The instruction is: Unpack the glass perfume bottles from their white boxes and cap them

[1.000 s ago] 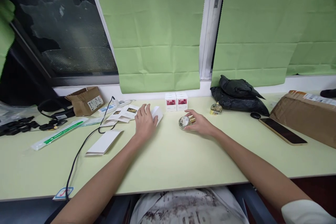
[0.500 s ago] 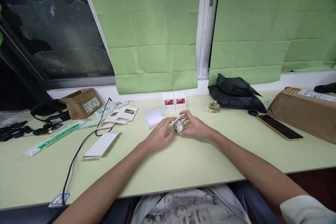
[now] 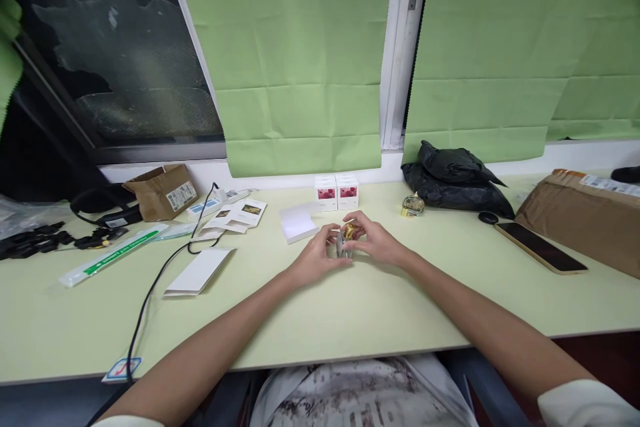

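Glass bottle point(image 3: 343, 247) is just below the middle of the frame, between your two hands. Your right hand point(image 3: 379, 240) has its fingers pinched on it. Your left hand point(image 3: 315, 259) curls by the glass, but I cannot tell if it grips. The bottle tilts: its gold top point(image 3: 351, 231) points to the upper right, nearer your right hand, and its round body faces your left.
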